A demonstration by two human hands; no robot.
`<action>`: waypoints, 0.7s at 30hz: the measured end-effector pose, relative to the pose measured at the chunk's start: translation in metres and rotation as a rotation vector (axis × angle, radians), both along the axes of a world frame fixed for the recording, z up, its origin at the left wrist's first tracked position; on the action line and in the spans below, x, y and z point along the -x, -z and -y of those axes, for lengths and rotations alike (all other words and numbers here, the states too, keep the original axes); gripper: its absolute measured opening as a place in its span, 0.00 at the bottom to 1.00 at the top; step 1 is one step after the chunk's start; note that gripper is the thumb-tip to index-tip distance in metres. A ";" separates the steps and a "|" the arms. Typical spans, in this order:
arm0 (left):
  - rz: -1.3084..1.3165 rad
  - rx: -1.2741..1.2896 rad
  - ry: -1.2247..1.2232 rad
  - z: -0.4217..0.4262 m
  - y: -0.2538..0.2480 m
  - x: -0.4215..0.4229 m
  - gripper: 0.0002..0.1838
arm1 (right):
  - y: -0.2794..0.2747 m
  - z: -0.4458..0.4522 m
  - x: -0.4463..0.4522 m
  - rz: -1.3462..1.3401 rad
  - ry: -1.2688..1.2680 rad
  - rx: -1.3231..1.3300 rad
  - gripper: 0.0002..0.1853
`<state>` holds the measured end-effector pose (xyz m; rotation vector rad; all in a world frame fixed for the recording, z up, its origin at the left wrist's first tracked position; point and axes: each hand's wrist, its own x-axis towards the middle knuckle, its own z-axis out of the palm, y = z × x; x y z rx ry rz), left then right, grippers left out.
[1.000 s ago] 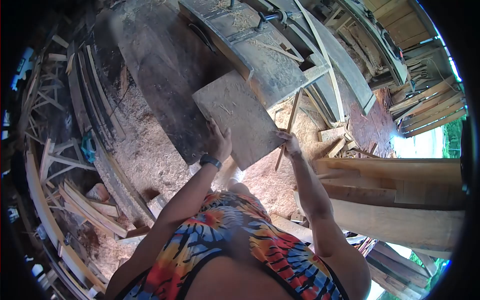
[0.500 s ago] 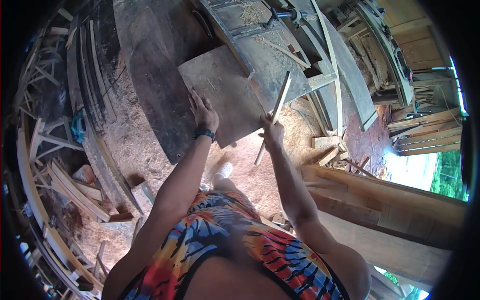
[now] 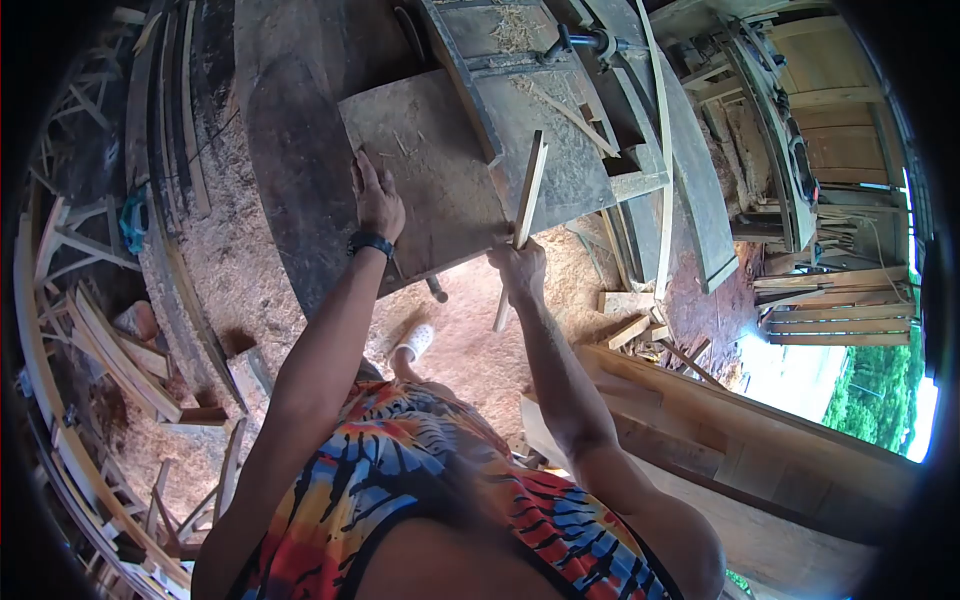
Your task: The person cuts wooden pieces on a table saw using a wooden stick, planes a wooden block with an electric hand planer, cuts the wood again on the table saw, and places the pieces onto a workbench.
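Observation:
A flat square board (image 3: 430, 170) lies against the side of the dusty machine table (image 3: 545, 165), over a larger dark panel (image 3: 290, 130). My left hand (image 3: 378, 200), with a dark watch at its wrist, rests on the board's left part with its fingers spread. My right hand (image 3: 520, 272) is closed around a thin wooden strip (image 3: 532, 190), which sticks up and down past the fist. That hand is at the board's near right corner; whether it also grips the board cannot be made out.
Sawdust (image 3: 470, 300) covers the floor around my white shoe (image 3: 415, 341). Long planks (image 3: 760, 440) lie at the right, with offcuts (image 3: 635, 325) beside them. Timber frames and boards (image 3: 120, 350) fill the left. A metal clamp (image 3: 590, 42) sits on the machine.
The board has shifted left and up in view, with both hands moving the same way. My left hand went from the board's edge onto its face. The strip now stands more upright.

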<state>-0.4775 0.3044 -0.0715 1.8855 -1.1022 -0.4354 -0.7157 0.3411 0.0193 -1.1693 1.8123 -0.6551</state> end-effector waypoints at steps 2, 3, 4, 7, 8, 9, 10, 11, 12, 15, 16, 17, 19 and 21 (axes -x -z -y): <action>0.006 0.005 -0.002 0.004 0.001 -0.003 0.34 | 0.000 0.002 -0.003 0.073 0.013 0.013 0.14; 0.011 0.009 -0.004 0.005 0.000 -0.004 0.33 | 0.000 0.003 -0.003 0.110 0.019 0.020 0.14; 0.011 0.006 -0.003 0.006 0.000 -0.005 0.33 | 0.000 0.006 -0.004 0.107 0.013 0.014 0.15; -0.002 -0.006 0.002 0.008 -0.006 -0.007 0.33 | 0.001 0.009 -0.005 0.123 0.014 0.002 0.15; -0.016 -0.009 0.005 0.008 -0.009 -0.008 0.33 | 0.002 0.010 -0.005 0.148 0.026 0.003 0.15; -0.029 -0.010 0.007 0.010 -0.009 -0.009 0.33 | 0.001 0.012 -0.007 0.174 0.038 0.006 0.15; -0.024 -0.007 0.010 0.011 -0.009 -0.009 0.33 | -0.001 0.014 -0.008 0.175 0.034 -0.001 0.15; -0.018 -0.004 0.011 0.012 -0.009 -0.010 0.33 | -0.005 0.015 -0.009 0.176 0.029 -0.009 0.15; -0.014 0.002 0.010 0.014 -0.008 -0.011 0.33 | -0.008 0.017 -0.010 0.176 0.022 -0.014 0.15; -0.004 -0.028 0.004 0.014 -0.007 -0.012 0.34 | -0.002 0.019 -0.010 0.283 0.071 -0.050 0.32; -0.005 -0.031 0.004 0.014 -0.008 -0.012 0.34 | -0.004 0.019 -0.011 0.274 0.061 -0.048 0.33; -0.007 -0.034 0.003 0.013 -0.009 -0.012 0.34 | -0.007 0.019 -0.012 0.267 0.047 -0.047 0.32; -0.014 -0.036 0.000 0.015 -0.009 -0.012 0.34 | -0.011 0.021 -0.013 0.253 0.020 -0.045 0.32; -0.020 -0.033 -0.006 0.016 -0.010 -0.012 0.34 | -0.008 0.023 -0.013 0.266 0.033 -0.045 0.32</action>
